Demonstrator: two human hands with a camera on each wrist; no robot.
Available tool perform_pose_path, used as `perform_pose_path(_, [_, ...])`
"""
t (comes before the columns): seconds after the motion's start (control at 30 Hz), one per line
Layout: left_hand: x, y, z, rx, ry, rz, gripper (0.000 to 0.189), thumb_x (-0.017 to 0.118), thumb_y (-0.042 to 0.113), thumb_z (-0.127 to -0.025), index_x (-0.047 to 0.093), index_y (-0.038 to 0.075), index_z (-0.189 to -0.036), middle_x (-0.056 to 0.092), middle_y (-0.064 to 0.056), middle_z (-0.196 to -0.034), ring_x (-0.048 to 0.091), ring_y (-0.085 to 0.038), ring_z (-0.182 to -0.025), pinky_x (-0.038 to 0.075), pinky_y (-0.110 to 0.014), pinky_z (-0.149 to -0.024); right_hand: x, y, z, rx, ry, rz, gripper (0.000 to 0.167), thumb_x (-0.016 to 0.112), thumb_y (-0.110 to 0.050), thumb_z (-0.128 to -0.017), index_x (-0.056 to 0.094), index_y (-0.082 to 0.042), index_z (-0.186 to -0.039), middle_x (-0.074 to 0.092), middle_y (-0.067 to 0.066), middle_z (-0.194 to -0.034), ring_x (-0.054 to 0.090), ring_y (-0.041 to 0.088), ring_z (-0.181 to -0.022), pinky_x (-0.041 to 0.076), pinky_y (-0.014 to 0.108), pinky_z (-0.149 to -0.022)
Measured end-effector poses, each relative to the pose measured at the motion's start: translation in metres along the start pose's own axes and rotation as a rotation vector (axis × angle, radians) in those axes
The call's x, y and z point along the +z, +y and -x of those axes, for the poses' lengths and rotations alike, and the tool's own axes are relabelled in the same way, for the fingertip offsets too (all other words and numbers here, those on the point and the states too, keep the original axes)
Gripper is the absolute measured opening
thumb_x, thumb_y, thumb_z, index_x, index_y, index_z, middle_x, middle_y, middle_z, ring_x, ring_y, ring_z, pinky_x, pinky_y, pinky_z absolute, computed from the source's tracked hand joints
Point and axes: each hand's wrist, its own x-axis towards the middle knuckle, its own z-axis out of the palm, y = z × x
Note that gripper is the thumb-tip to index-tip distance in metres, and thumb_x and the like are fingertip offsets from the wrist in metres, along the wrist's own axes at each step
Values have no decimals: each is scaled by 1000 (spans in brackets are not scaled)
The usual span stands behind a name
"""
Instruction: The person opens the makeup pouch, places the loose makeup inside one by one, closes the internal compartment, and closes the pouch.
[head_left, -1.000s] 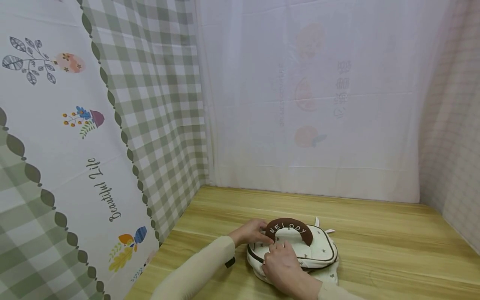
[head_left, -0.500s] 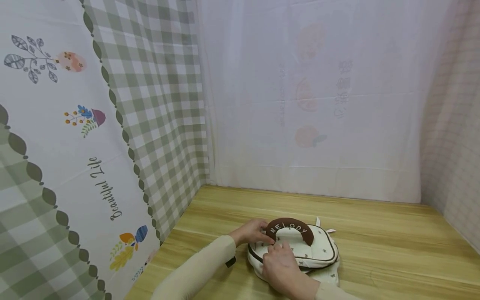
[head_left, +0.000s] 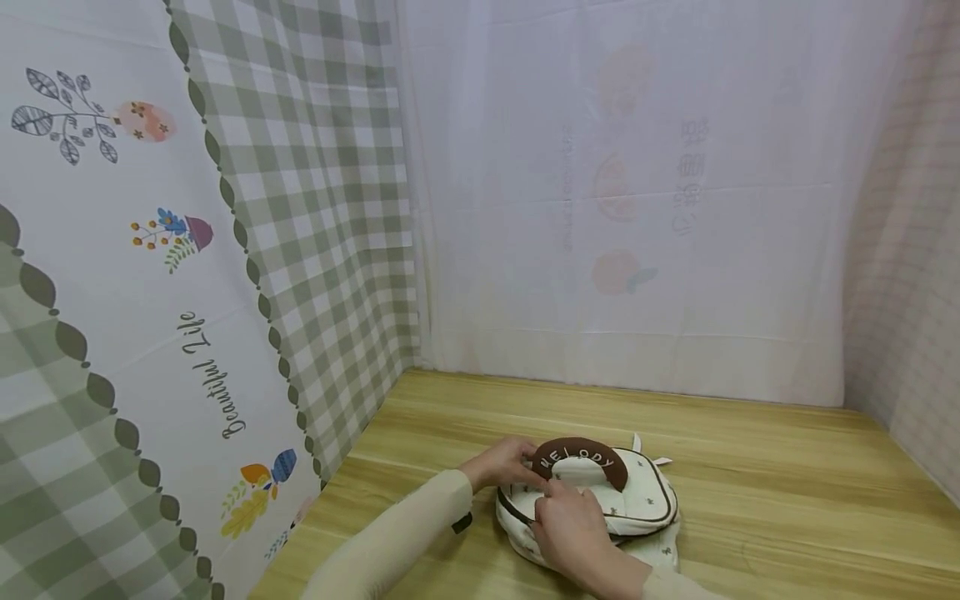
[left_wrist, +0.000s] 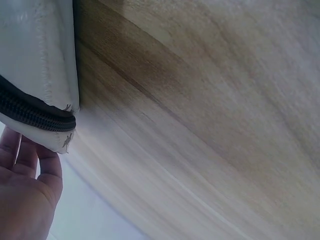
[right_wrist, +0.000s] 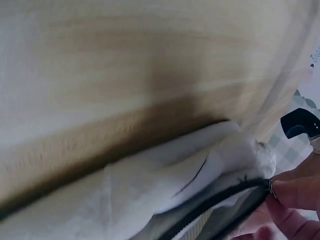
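Observation:
A white fabric bag (head_left: 648, 492) with small dark prints, brown piping and a brown arched patch (head_left: 577, 450) lettered MELODY lies on the table. My left hand (head_left: 501, 465) grips its far left corner, thumb on top and fingers along the side. Beside those fingers, the left wrist view shows a black zipper (left_wrist: 35, 112) curving round the corner. With my right hand (head_left: 573, 529) I pinch a small metal zipper pull (right_wrist: 271, 188), close to the left thumb. In the right wrist view the zipper's two edges stand apart behind the pull. The bag's inside is mostly hidden.
The bag stands on a wood-grain table (head_left: 765, 492). A green checked cloth (head_left: 322, 208) hangs on the left and a pale translucent curtain (head_left: 510, 275) at the back. White ribbon ends (head_left: 660, 460) stick out behind the bag.
My right fingertips have shifted slightly left and away from me, nearer the left thumb. The left hand and the bag have stayed almost in place.

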Motion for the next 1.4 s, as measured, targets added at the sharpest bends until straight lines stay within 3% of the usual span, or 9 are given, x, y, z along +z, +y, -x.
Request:
perform_pose_path(0.07, [1, 0, 1, 8, 7, 0, 17, 86, 21, -79, 78, 16, -92, 66, 13, -91, 58, -1, -87, 47, -21, -79, 0, 0, 2, 23, 18, -57, 24, 78, -23, -75, 60, -19, -60, 55, -2, -81, 55, 20, -75, 40, 40, -59])
perform_pose_path(0.23, [1, 0, 3, -18, 8, 15, 11, 84, 16, -81, 76, 13, -87, 65, 13, -82, 55, -1, -73, 46, -19, -68, 0, 2, 11, 43, 69, -76, 20, 74, -18, -73, 60, -17, -58, 58, 0, -90, 56, 23, -89, 40, 44, -65])
perform_pose_path(0.4, [2, -1, 5, -37, -2, 23, 10, 83, 14, -81, 77, 13, -89, 67, 13, -82, 55, 0, -71, 46, -18, -65, -6, 12, 23, 64, 11, -100, 25, 75, -18, -77, 59, -21, -57, 62, 4, -102, 56, 28, -102, 42, 54, -78])
perform_pose_path(0.57, [2, 1, 6, -51, -6, 34, 11, 84, 13, -81, 77, 13, -90, 69, 12, -83, 55, 1, -71, 46, -18, -66, -11, 30, 36, 84, -40, -114, 29, 78, -20, -78, 58, -23, -57, 63, 7, -111, 53, 32, -112, 37, 64, -93])
perform_pose_path(0.83, [1, 3, 7, -75, -10, -2, 11, 84, 14, -80, 77, 14, -89, 69, 12, -83, 54, 0, -73, 45, -19, -67, -16, 69, 62, 132, 25, -96, 28, 80, -17, -74, 58, -25, -59, 63, 7, -111, 54, 34, -113, 35, 65, -95])
perform_pose_path(1.13, [0, -1, 8, -81, -9, -14, 10, 83, 16, -81, 78, 15, -90, 69, 13, -83, 54, 0, -73, 45, -19, -67, -20, 121, 90, 193, 27, -67, 30, 84, -16, -73, 58, -27, -64, 64, 11, -113, 55, 38, -111, 33, 68, -92])
perform_pose_path(1.4, [1, -2, 5, -45, -22, -16, 10, 83, 15, -82, 76, 14, -89, 69, 12, -82, 53, 1, -70, 45, -18, -65, -18, 151, 99, 214, 100, -42, 30, 84, -15, -72, 58, -27, -64, 65, 16, -112, 57, 43, -104, 33, 66, -89])
